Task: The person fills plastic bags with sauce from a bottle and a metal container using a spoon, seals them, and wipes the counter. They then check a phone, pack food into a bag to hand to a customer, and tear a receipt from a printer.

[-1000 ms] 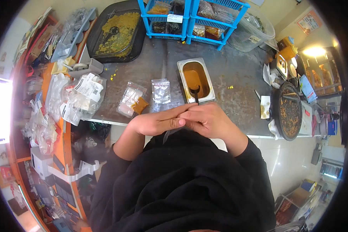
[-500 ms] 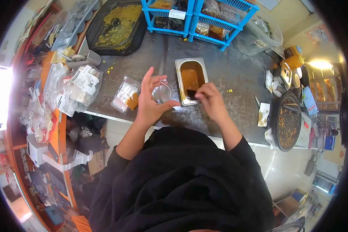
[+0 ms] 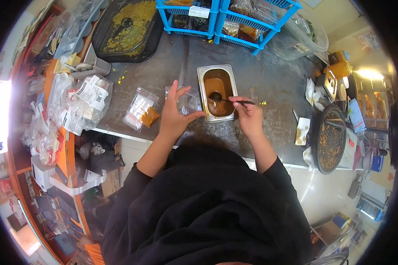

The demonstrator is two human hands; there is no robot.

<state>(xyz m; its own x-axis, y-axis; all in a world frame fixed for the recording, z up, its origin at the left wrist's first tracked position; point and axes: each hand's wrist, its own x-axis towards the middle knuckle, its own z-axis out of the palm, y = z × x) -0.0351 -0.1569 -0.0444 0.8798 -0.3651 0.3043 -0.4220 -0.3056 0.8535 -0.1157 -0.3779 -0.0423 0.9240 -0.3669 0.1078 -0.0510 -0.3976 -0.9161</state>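
Note:
My right hand (image 3: 250,118) is closed on the dark handle of a spoon (image 3: 215,96). The spoon's bowl dips into brown sauce (image 3: 214,84) inside a rectangular metal container (image 3: 202,73). Left of that container, my left hand (image 3: 176,114) curves around a clear plastic bag (image 3: 188,104), thumb and fingers spread wide at its opening. How the fingertips grip the film is hard to make out. Farther left lies a filled clear packet (image 3: 135,108) with an orange-brown pouch (image 3: 150,116) at its lower corner.
Blue stacked baskets (image 3: 216,20) with packets stand at the back, beside a clear tub (image 3: 292,42). A black tray (image 3: 157,44) of yellow-green food is back left. A round dark pan (image 3: 328,145) stands right, near a stained paper (image 3: 302,131). Plastic bags (image 3: 86,101) crowd the left edge.
The spoon, earlier low in the container and mostly hidden by my right hand, now lies across the sauce. My right hand has shifted right and slightly down; my left hand has barely moved.

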